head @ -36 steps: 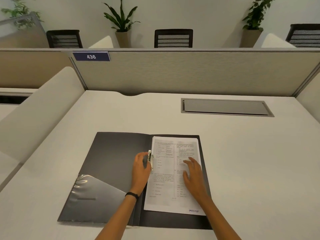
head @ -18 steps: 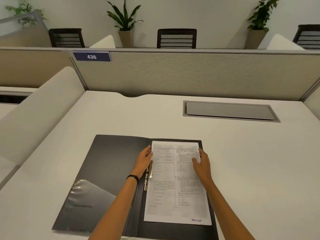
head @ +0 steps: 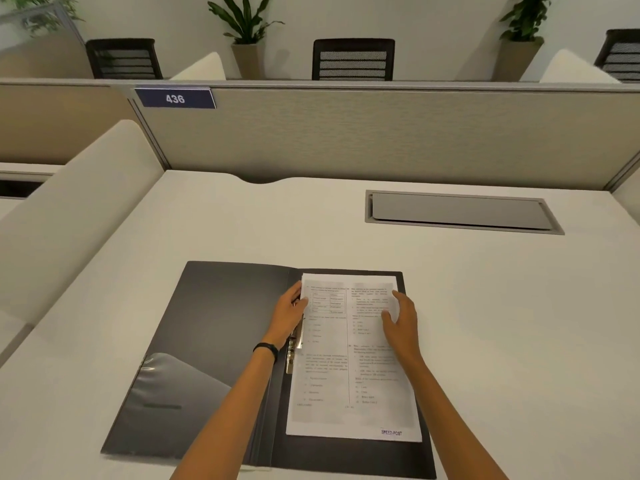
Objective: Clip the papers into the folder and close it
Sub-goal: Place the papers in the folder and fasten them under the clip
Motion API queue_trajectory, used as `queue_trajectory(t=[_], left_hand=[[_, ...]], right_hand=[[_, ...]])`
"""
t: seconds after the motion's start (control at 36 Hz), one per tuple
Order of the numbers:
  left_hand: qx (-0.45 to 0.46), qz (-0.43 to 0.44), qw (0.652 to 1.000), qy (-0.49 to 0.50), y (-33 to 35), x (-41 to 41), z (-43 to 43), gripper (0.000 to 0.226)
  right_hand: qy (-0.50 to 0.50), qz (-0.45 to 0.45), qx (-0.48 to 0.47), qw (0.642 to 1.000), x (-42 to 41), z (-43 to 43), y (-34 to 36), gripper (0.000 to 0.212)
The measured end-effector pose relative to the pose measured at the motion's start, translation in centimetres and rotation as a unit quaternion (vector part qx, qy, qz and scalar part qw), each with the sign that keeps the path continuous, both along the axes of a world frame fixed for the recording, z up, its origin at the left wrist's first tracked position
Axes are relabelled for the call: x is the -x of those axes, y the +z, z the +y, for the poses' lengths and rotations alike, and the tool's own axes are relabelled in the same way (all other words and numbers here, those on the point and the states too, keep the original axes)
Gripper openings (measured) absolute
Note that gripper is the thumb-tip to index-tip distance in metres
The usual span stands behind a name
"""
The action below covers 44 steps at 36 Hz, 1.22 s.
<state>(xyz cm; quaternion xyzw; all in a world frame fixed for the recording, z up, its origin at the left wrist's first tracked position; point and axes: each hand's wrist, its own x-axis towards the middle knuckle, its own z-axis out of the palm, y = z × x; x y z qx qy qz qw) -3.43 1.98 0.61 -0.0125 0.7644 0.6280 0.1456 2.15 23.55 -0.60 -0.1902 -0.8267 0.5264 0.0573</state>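
A dark grey folder (head: 221, 327) lies open on the desk, with a clear pocket (head: 173, 393) on its left flap. A stack of printed white papers (head: 349, 386) rests on the right flap. The metal clip (head: 295, 344) runs along the spine beside the papers' left edge. My left hand (head: 289, 315) pinches the upper left edge of the papers, thumb on top, just above the clip. My right hand (head: 401, 322) lies on the upper right part of the papers, fingers spread at the right edge.
The white desk (head: 502, 323) has a grey cable hatch (head: 457, 211) at the back right. A beige partition (head: 381, 133) with a blue "436" plate (head: 175, 98) closes the far edge. A padded divider (head: 69, 220) stands to the left.
Both hands moved from the middle of the papers up to their top corners. The left hand left the clip lever and took the left edge. The right hand has flattened slightly.
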Motion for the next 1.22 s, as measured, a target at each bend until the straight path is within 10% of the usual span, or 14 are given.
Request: queue_trajectory(t=[0.83,1.22], left_hand=[[0.011,-0.026,1.0,0.01,0.5,-0.4,-0.1,0.037],[0.048,-0.016,0.996,0.071,1.2,-0.6,-0.5,0.039]], right_hand=[[-0.013,0.006,0.027,1.0,-8.1,-1.3,1.1,0.069],[0.02,-0.084,-0.033,0.996,-10.8,-0.5,1.5,0.045]])
